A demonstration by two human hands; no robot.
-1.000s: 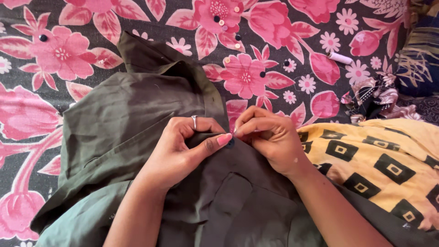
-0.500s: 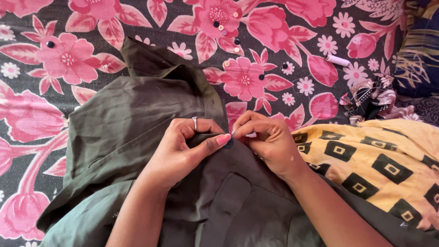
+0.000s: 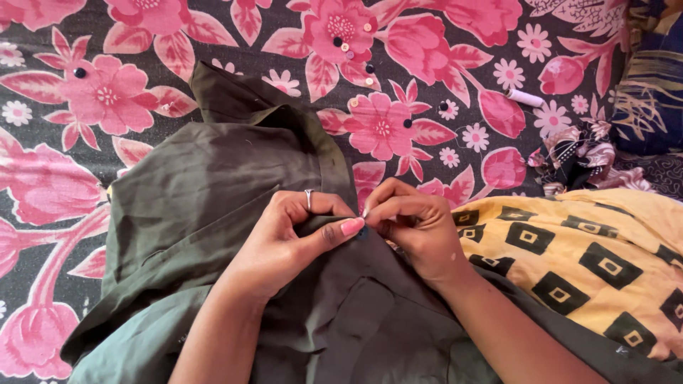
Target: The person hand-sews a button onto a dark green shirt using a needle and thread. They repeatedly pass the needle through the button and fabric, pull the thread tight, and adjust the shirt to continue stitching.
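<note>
A dark olive green shirt [image 3: 213, 185] lies spread over a floral cloth, collar toward the top. My left hand [image 3: 292, 238], with a ring on one finger, pinches the shirt's front edge between thumb and fingers. My right hand [image 3: 416, 227] is closed right against it, fingertips pressed to the same spot on the edge, where a small dark button [image 3: 363, 232] shows. Whether a needle is in the right fingers is too small to tell.
The pink-flowered dark cloth [image 3: 85, 99] covers the surface. Several loose buttons [image 3: 352, 46] lie scattered at top centre. A small white spool [image 3: 524, 97] lies at upper right. Yellow fabric with black squares [image 3: 583, 263] covers my right side, and patterned cloths [image 3: 576, 153] are bunched beyond it.
Both hands stay at the same spot on the shirt edge; the right fingers have shifted slightly closer to the left thumb. The view has drifted a little.
</note>
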